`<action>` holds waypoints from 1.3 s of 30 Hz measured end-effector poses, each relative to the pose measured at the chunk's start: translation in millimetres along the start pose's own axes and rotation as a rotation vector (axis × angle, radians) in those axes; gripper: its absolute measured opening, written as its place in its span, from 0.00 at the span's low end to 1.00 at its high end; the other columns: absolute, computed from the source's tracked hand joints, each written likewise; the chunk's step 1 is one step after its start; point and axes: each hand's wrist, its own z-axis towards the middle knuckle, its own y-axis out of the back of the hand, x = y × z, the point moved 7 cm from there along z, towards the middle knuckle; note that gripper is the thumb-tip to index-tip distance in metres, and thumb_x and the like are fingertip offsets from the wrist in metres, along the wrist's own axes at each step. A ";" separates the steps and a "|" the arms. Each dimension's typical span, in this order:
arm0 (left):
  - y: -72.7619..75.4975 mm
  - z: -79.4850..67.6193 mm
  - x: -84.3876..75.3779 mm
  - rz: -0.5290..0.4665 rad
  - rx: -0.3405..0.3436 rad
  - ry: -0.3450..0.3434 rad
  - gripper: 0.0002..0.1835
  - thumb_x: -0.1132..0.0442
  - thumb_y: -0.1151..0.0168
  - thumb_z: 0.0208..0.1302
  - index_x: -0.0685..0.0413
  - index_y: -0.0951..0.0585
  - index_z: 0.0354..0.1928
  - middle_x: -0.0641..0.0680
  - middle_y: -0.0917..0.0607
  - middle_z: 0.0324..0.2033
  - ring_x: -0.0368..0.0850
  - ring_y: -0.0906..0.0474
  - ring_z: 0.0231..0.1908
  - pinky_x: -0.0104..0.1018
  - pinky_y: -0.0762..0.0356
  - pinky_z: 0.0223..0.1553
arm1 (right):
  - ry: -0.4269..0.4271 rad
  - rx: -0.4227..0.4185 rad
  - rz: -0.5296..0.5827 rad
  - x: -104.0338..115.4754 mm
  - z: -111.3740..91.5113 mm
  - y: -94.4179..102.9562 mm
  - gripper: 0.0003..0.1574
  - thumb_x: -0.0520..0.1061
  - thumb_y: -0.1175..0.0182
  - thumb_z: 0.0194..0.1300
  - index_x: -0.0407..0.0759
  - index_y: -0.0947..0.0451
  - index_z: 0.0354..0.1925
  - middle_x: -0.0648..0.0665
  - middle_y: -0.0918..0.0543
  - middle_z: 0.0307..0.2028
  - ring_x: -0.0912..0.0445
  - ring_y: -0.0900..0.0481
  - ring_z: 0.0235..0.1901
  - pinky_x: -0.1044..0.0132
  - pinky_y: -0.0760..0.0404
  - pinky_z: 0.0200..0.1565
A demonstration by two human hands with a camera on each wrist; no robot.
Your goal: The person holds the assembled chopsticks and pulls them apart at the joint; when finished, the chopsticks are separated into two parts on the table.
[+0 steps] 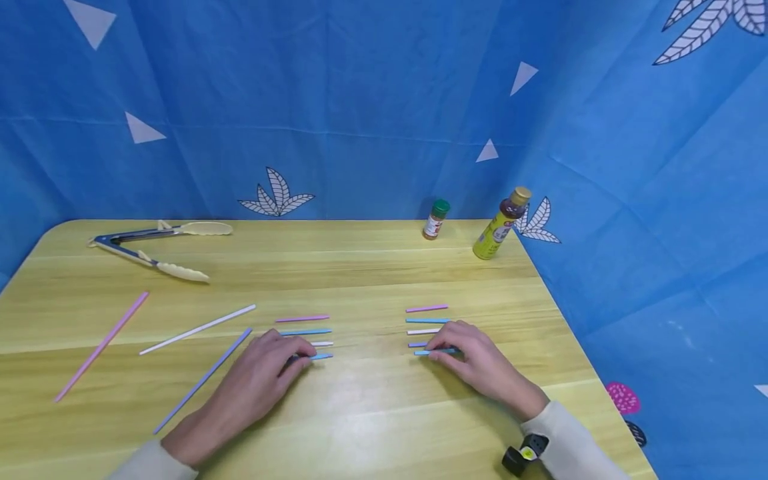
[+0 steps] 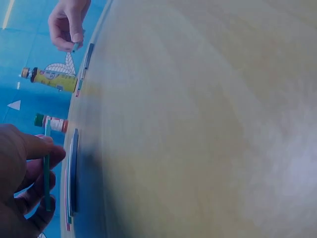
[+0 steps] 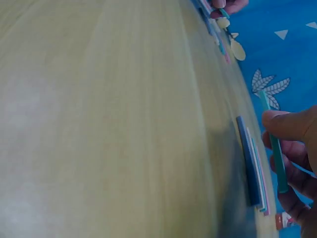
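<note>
My left hand (image 1: 261, 373) pinches a short light-blue straw piece (image 1: 322, 356) between thumb and fingers. In the left wrist view that piece (image 2: 47, 183) looks teal and stands over the table edge-on. My right hand (image 1: 477, 359) pinches a matching light-blue piece (image 1: 423, 353), also seen as a teal piece (image 3: 277, 158) in the right wrist view. Beyond the left hand lie short pink (image 1: 303, 319), blue (image 1: 309, 331) and white (image 1: 324, 344) pieces, partly covered by the fingers. Past the right hand is a similar row of pink (image 1: 427, 308), blue (image 1: 427, 321), white (image 1: 423, 331) and purple (image 1: 417, 345) pieces.
Long pink (image 1: 102, 347), white (image 1: 198, 329) and purple (image 1: 203, 380) straws lie on the left of the wooden table (image 1: 360, 427). Tongs (image 1: 123, 235) lie spread at the back left. A green-capped jar (image 1: 435, 220) and a yellow-labelled bottle (image 1: 501, 225) stand at the back right.
</note>
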 end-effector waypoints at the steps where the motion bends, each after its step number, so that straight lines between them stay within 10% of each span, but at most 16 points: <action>1: -0.7 -0.2 -0.6 0.001 0.004 -0.002 0.12 0.66 0.20 0.62 0.42 0.11 0.43 0.37 0.08 0.42 0.34 0.22 0.39 0.34 0.23 0.41 | -0.002 0.006 -0.010 -0.7 -0.6 -1.3 0.10 0.40 0.24 0.69 0.55 0.11 0.43 0.61 0.12 0.41 0.63 0.17 0.43 0.62 0.16 0.47; 29: -19.1 -1.9 -6.7 0.072 0.049 -0.046 0.11 0.66 0.20 0.63 0.42 0.11 0.41 0.38 0.12 0.41 0.38 0.18 0.45 0.44 0.18 0.51 | -0.038 0.083 -0.091 -4.0 -5.3 -17.1 0.08 0.42 0.25 0.71 0.56 0.10 0.45 0.58 0.13 0.45 0.60 0.17 0.47 0.59 0.15 0.50; 39: 20.1 -7.8 15.5 0.091 0.006 0.073 0.12 0.65 0.18 0.60 0.42 0.10 0.42 0.38 0.11 0.40 0.39 0.18 0.41 0.41 0.18 0.44 | -0.035 0.087 -0.098 -3.6 -4.2 -17.4 0.09 0.42 0.25 0.71 0.56 0.09 0.45 0.58 0.13 0.45 0.61 0.17 0.45 0.60 0.15 0.49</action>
